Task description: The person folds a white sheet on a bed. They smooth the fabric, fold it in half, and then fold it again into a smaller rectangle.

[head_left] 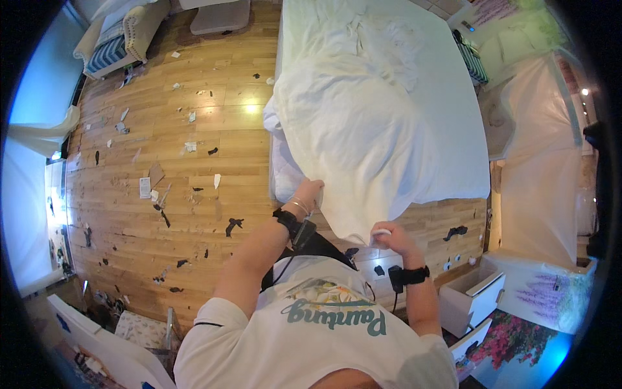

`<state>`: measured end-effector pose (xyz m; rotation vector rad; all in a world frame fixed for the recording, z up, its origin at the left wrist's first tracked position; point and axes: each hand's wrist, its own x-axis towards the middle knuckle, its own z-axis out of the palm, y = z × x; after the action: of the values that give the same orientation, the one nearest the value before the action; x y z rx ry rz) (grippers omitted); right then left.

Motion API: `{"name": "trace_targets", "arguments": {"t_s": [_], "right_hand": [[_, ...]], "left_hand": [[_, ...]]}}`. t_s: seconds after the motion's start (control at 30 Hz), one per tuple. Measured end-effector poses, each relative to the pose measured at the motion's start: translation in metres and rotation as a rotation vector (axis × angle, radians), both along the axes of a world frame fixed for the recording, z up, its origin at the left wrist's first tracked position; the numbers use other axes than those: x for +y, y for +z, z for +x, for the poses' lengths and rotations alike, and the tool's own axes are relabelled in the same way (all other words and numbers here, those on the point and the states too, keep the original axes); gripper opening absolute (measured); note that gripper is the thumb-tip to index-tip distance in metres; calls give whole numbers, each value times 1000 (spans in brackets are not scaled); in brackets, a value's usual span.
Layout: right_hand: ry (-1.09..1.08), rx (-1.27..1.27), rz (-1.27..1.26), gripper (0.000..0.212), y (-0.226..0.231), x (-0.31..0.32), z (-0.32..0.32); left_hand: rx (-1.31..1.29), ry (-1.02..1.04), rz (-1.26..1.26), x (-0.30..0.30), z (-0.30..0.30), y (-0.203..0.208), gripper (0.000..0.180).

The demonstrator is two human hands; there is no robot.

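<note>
A white duvet (363, 123) lies rumpled over the bed (453, 129), hanging off its near end. My left hand (308, 193) grips the duvet's near left edge by the mattress corner. My right hand (387, 235) is closed on the duvet's lowest hanging corner. Both wrists carry black straps with cables. The fingers of the left hand are partly hidden by the cloth.
The wooden floor (194, 162) is littered with scraps of paper and dark bits. An armchair (126, 32) stands far left. A white bedside drawer unit (470, 292) sits open at right, beside flower-printed panels (551, 298). White furniture (97, 343) is at lower left.
</note>
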<state>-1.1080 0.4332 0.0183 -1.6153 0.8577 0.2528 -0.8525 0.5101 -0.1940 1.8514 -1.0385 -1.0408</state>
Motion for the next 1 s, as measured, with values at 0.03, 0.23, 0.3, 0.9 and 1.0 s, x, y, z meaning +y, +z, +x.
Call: {"name": "trace_targets", "arguments": {"t_s": [0.03,0.23,0.3,0.9,1.0], "right_hand": [[69,70,-144,9,1,-7,13],[-278,-301,-345,54,-15,-27,76],[-344,-356,-142,64,5,-37,115],[-121,-323,57,41,-11,-81,138],[-184,-314,40,40,-9,-76,129]], "left_hand": [[-40,-100,-29,-5,3,3,34],[89,-123,-237,-28,-12,140,25],[41,-275,-210,-24,-18,144,25],[1019,454,-45,-142,135,103,38],[806,349,-19,-191,168,43,34]]}}
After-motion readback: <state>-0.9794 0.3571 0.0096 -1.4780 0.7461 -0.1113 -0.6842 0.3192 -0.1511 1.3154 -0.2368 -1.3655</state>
